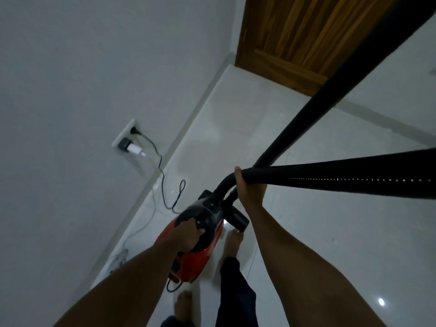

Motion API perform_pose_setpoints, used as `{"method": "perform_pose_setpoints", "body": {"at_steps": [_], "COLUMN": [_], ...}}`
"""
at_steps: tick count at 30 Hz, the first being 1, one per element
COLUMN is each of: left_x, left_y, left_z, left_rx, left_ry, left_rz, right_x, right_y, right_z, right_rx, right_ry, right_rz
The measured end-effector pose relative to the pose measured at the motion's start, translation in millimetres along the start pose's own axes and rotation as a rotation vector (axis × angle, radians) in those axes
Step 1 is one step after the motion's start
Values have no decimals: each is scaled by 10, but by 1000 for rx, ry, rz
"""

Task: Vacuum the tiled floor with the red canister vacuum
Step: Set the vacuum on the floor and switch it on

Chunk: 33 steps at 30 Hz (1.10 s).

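Hands: apart, each clamped on a different part of the machine.
Left hand: fingers curled round the black top handle of the red canister vacuum.
Right hand: wrapped round the bent black grip just ahead of the canister's nose, where wand and hose meet.
Canister position: close in front of the person, over the tiled floor, above the bare feet; it looks carried rather than resting, though contact with the floor is hidden.
Canister axis: long axis runs away from the person, nose forward and slightly right, tail towards the legs.
Wand axis: straight and long, rising from the grip up and right past the wooden door beyond the canister; its far end is out of frame, so nozzle contact cannot be told.
Hose: leaves the grip to the right of the canister, out of frame.
Cord: loops on the floor left of the canister, up to the wall socket.
Risk, cord: slack near the feet could snag a step, or a pull on the canister could drag the plug out.
Risk, wand: its line passes close by the door in this view, so a swing could knock the wood.
Risk, hose: a sharp turn at the grip could kink it.
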<state>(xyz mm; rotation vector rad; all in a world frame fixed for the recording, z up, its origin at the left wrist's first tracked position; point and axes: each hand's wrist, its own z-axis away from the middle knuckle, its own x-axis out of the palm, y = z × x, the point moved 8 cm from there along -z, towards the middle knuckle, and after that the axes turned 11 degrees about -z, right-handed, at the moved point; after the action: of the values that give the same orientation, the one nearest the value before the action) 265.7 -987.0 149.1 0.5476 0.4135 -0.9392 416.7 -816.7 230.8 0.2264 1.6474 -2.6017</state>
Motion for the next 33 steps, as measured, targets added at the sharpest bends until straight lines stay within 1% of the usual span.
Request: {"method": "perform_pose_setpoints", "body": {"at_steps": [2, 6, 9, 13, 15, 18, 19, 23, 27, 30, 33], "left_x": [397, 888, 1295, 1780, 1976, 2169, 2274, 2473, 2715, 2744, 2806], "left_y": [-384, -933, -1280, -1667, -1754, -1826, -1854, -1875, -1734, -1557, -1409], "left_z": [225, 646, 735, 544, 334, -168, -384, -1103, -1752, -2106, -2358], "left_rx": [-43, -165, -130, -160, -151, -132, -130, -149, -55, 1, -29], "left_ry": [-22, -61, -122, -136, -138, -116, -115, -68, -43, -18, 10], "left_rz": [13, -11, -80, -29, -2, 23, 28, -8, 55, 83, 131], "right_x": [146, 295, 367, 516, 578, 632, 670, 718, 742, 744, 771], "right_y": [369, 969, 1423, 1973, 2206, 2667, 2858, 3151, 3452, 3476, 3415], "right_z": [420, 1040, 1325, 1342, 1238, 870, 735, 210, -349, -640, -901], "right_rx": [31, 101, 206, 239, 216, 110, 104, 81, -8, -44, -128], "right_ry": [-36, -109, -112, -104, -105, -109, -124, -134, -111, -95, -122], "right_rz": [44, 76, 33, 37, 71, 159, 180, 212, 236, 244, 261]}}
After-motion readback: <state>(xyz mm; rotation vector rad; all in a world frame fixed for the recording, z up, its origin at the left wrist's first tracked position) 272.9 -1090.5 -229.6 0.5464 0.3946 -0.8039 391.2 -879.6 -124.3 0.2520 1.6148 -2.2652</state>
